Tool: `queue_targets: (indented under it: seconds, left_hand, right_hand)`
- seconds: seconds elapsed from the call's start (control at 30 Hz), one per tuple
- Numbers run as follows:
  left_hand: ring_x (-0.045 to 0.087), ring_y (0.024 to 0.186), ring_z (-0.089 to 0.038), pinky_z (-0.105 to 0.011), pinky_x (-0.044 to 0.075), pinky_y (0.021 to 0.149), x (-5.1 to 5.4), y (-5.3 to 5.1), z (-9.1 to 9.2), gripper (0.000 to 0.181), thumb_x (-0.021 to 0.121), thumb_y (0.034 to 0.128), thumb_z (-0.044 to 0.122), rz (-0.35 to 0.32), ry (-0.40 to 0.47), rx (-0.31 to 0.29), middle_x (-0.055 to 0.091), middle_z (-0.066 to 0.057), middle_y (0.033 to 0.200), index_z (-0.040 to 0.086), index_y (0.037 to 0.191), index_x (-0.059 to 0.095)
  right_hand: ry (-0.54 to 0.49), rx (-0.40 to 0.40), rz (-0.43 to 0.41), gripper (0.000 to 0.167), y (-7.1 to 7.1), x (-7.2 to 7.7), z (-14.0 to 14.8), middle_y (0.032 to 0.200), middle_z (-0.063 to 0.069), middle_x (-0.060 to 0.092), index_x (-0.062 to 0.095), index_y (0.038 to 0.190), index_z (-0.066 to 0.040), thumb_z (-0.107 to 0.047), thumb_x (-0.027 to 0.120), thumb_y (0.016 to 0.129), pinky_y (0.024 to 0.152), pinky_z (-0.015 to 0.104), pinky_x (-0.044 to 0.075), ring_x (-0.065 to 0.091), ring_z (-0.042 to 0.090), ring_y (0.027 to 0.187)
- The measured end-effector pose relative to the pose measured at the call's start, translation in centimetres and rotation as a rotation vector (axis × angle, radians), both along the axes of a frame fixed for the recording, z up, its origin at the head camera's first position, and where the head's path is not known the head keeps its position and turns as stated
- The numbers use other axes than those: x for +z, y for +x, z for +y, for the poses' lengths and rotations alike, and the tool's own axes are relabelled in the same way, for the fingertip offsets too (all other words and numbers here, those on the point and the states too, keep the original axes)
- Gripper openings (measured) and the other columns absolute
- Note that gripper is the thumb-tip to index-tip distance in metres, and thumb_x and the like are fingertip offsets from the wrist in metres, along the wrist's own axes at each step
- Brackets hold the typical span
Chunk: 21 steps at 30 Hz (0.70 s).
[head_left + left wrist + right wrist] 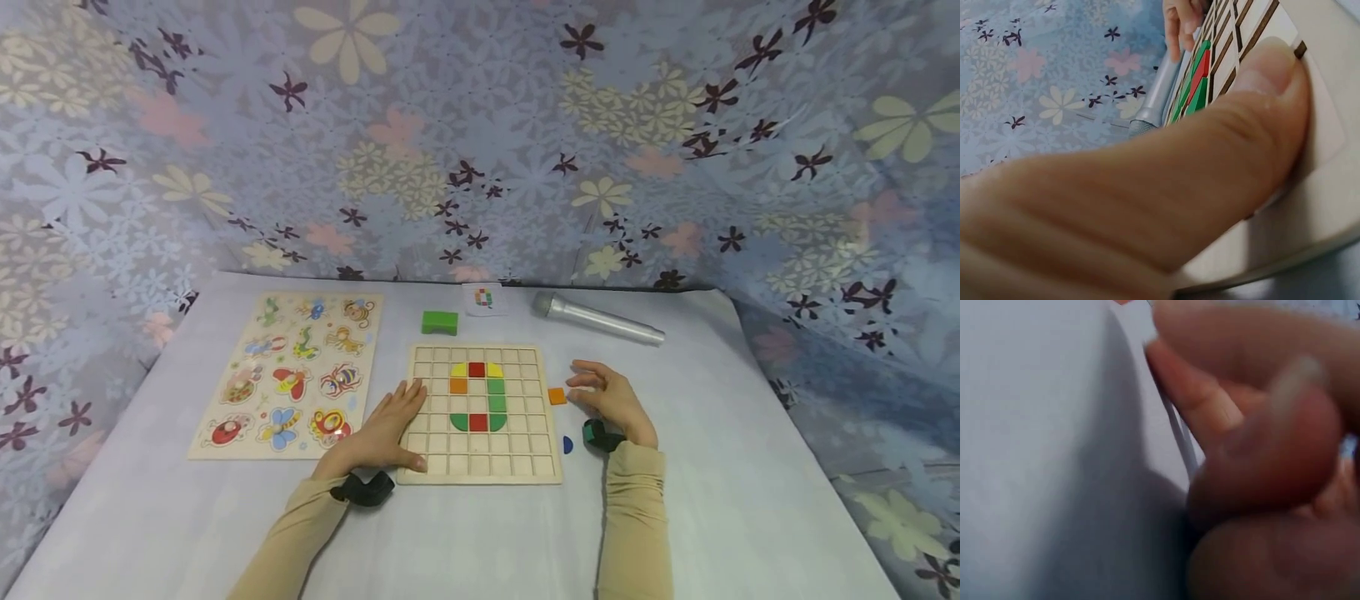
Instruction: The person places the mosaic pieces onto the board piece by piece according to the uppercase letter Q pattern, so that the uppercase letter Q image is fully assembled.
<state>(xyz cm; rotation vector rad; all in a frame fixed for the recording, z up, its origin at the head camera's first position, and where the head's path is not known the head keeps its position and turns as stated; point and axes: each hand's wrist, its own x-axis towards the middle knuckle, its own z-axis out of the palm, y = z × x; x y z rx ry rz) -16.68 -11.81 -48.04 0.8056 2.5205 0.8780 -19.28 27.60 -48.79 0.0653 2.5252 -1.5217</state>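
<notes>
A wooden grid board (528,457) lies flat in the head view. Red, green, yellow and orange tiles form a ring on it, with a bare cell in the ring's left side. My left hand (384,429) rests on the board's left edge, fingers extended; its thumb (1254,106) presses the near left corner in the left wrist view. Beyond the right edge lies an orange square tile (557,396). My right hand (613,404) is just right of that tile, its fingers loosely bent and nothing visible between them. A blue half-round tile (567,445) sits nearer the front.
A wooden puzzle board (288,417) with insect pictures lies on the left. Behind the grid board are a green arch block (439,323), a small card (484,308) with a coloured ring and a silver microphone (607,321). A flowered cloth (480,167) hangs at the back.
</notes>
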Motion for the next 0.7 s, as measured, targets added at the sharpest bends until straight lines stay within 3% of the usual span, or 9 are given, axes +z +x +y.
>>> queue_targets:
  seconds: [0.13, 0.23, 0.3, 0.37, 0.43, 0.57, 0.6, 0.7]
  left_hand:
    - [-0.002, 0.148, -0.047, -0.061, 0.002, 0.12, -0.3, -0.1, -0.1, 0.116, 0.083, 0.0711, 0.035, 0.006, -0.003, -0.001, 0.004, -0.027, 0.16, -0.009, 0.151, 0.012]
    - [-0.002, 0.148, -0.047, -0.061, 0.002, 0.12, -0.4, -0.1, -0.1, 0.116, 0.083, 0.0711, 0.035, 0.012, -0.001, -0.002, 0.004, -0.027, 0.16, -0.009, 0.151, 0.012]
    - [-0.002, 0.148, -0.047, -0.06, 0.002, 0.12, -0.3, -0.1, -0.1, 0.116, 0.083, 0.0708, 0.035, 0.011, 0.0, 0.002, 0.004, -0.027, 0.16, -0.009, 0.151, 0.012]
    - [-0.002, 0.148, -0.046, -0.06, 0.002, 0.12, -0.2, -0.1, -0.2, 0.116, 0.083, 0.0707, 0.035, 0.008, -0.003, 0.005, 0.004, -0.027, 0.16, -0.009, 0.151, 0.012]
    - [-0.002, 0.148, -0.046, -0.06, 0.002, 0.12, -0.1, -0.1, -0.2, 0.116, 0.083, 0.0707, 0.035, 0.007, -0.002, 0.01, 0.004, -0.027, 0.16, -0.009, 0.151, 0.012]
    - [-0.002, 0.148, -0.047, -0.061, 0.002, 0.12, 0.0, 0.0, -0.2, 0.115, 0.083, 0.0709, 0.034, 0.009, 0.006, 0.008, 0.004, -0.028, 0.16, -0.009, 0.151, 0.012]
    - [-0.002, 0.148, -0.047, -0.061, 0.002, 0.12, 0.0, 0.0, -0.1, 0.115, 0.083, 0.0709, 0.034, 0.009, 0.008, 0.007, 0.004, -0.028, 0.16, -0.009, 0.151, 0.012]
    - [-0.002, 0.148, -0.047, -0.061, 0.002, 0.12, -0.1, 0.0, -0.1, 0.115, 0.083, 0.0708, 0.034, 0.01, 0.009, 0.006, 0.004, -0.028, 0.159, -0.01, 0.151, 0.013]
  right_hand:
    - [0.009, 0.102, 0.023, 0.067, 0.0, 0.1, -0.2, 0.124, 0.025, 0.062, 0.043, 0.144, -0.004, -0.008, 0.073, 0.084, 0.058, 0.017, 0.038, 0.047, 0.001, 0.065]
    - [0.029, 0.11, 0.039, 0.067, -0.1, 0.2, -0.6, 0.122, 0.026, 0.062, 0.045, 0.143, -0.003, -0.002, 0.073, 0.081, 0.053, 0.018, 0.036, 0.038, 0.006, 0.057]
    - [0.061, 0.097, 0.058, 0.064, -0.2, 0.3, -1.0, 0.119, 0.024, 0.063, 0.049, 0.14, -0.004, -0.001, 0.073, 0.081, 0.054, 0.019, 0.036, 0.042, 0.009, 0.062]
    - [0.113, 0.079, 0.073, 0.059, -0.4, 0.4, -1.4, 0.116, 0.02, 0.065, 0.054, 0.136, -0.006, -0.002, 0.073, 0.081, 0.059, 0.021, 0.04, 0.052, 0.017, 0.074]
    - [0.161, 0.064, 0.084, 0.051, -0.5, 0.5, -1.8, 0.114, 0.017, 0.066, 0.059, 0.13, -0.007, -0.003, 0.072, 0.081, 0.072, 0.026, 0.046, 0.059, 0.027, 0.096]
    - [0.233, 0.061, 0.083, 0.037, -0.5, 0.6, -2.3, 0.112, 0.015, 0.066, 0.065, 0.12, -0.006, -0.004, 0.07, 0.083, 0.097, 0.044, 0.043, 0.053, 0.035, 0.121]
    - [0.248, 0.058, 0.082, 0.035, -0.5, 0.6, -2.4, 0.111, 0.015, 0.066, 0.066, 0.118, -0.005, -0.004, 0.07, 0.083, 0.097, 0.045, 0.042, 0.055, 0.034, 0.116]
    - [0.302, 0.044, 0.099, 0.029, -0.5, 0.6, -2.9, 0.102, 0.014, 0.067, 0.066, 0.113, -0.002, -0.005, 0.066, 0.084, 0.08, 0.036, 0.046, 0.058, 0.026, 0.09]
